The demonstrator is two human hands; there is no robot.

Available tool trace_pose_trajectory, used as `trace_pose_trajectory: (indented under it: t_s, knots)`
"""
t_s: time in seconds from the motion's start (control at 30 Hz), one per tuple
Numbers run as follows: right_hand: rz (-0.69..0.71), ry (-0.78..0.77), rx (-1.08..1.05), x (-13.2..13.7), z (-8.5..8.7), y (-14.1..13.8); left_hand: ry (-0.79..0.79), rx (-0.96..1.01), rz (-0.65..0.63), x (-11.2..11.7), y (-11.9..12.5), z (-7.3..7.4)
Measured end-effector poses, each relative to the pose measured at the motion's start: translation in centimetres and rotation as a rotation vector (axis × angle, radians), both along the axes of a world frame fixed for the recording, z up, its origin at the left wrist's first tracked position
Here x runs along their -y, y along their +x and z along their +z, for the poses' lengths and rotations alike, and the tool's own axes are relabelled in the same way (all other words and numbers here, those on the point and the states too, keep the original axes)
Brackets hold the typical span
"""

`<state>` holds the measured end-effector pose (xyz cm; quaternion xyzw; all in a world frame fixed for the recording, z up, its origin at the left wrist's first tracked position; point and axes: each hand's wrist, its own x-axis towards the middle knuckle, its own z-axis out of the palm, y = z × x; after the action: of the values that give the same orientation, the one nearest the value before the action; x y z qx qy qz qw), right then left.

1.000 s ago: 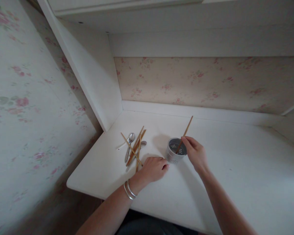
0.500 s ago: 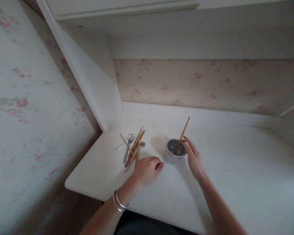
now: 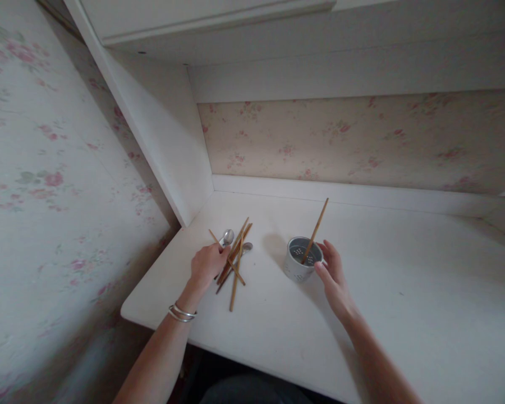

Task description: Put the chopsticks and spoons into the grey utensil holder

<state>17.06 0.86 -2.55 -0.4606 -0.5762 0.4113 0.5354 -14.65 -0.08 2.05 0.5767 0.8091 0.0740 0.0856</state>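
A small perforated metal holder (image 3: pixel 297 267) stands on the white desk (image 3: pixel 404 303) with one wooden chopstick (image 3: pixel 317 226) leaning out of it. My right hand (image 3: pixel 331 276) rests against the holder's right side with its fingers spread and nothing in them. To the left lies a loose pile of wooden chopsticks (image 3: pixel 234 258) mixed with metal spoons (image 3: pixel 228 236). My left hand (image 3: pixel 207 264), with bangles on the wrist, is at the pile's left edge, fingers curled onto the chopsticks; what they grip is hidden.
A white side panel (image 3: pixel 168 140) rises at the back left of the desk, with a white shelf overhead. Floral wallpaper (image 3: pixel 340 140) covers the back and left walls. The desk's left corner edge (image 3: pixel 130 311) is close to my left arm.
My left hand has moved left from beside the holder to the chopstick pile. My right hand has let go of the chopstick, which now leans in the holder, and rests beside it.
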Motion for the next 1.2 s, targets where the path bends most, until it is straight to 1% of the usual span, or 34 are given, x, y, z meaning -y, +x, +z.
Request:
trace_pose_trajectory:
  t_s: [0.1,0.23,0.3,0.37,0.47,0.57,0.63,0.7,0.8,0.87,0.93,1.03,1.1,1.2]
  knots:
    - [0.03,-0.027,-0.017,-0.2,-0.5,0.0,0.013,-0.014,-0.009,-0.2,0.2,-0.3]
    - [0.029,-0.072,-0.028,-0.4,-1.2,0.0,0.027,-0.004,-0.001,-0.4,0.3,-0.6]
    - [0.036,-0.087,-0.032,-0.4,-1.3,0.0,0.025,0.002,0.001,-0.5,0.2,-0.4]
    - [0.048,-0.085,-0.036,-0.4,-1.2,0.0,0.035,0.018,0.0,-0.6,0.2,0.0]
    - [0.069,-0.066,-0.035,-0.3,-1.1,-0.2,0.112,0.109,-0.037,-0.8,0.5,1.4]
    - [0.084,-0.073,-0.042,-0.2,-0.9,-0.5,0.252,0.355,-0.125,-1.0,1.5,3.6]
    - [0.087,-0.09,-0.05,-0.1,-0.6,-0.7,0.349,0.555,-0.188,-1.3,2.7,5.3]
    - [0.105,-0.089,-0.065,0.1,-0.2,-1.0,0.436,0.714,-0.23,-1.8,4.3,7.1]
    - [0.136,-0.053,-0.097,0.3,0.4,-1.3,0.556,0.864,-0.316,-2.9,6.8,9.3]
    - [0.146,-0.04,-0.11,0.4,0.7,-1.4,0.614,0.918,-0.387,-3.8,8.5,10.4]
    - [0.146,-0.03,-0.112,0.5,0.9,-1.4,0.643,0.937,-0.45,-4.8,10.0,11.1]
    - [0.142,-0.007,-0.105,0.5,1.1,-1.4,0.648,0.896,-0.531,-6.1,11.8,11.4]
    - [0.138,0.001,-0.099,0.4,1.3,-1.3,0.636,0.834,-0.572,-6.9,12.6,11.1]
    - [0.151,-0.01,-0.092,0.5,1.5,-1.2,0.603,0.735,-0.596,-7.7,13.6,10.3]
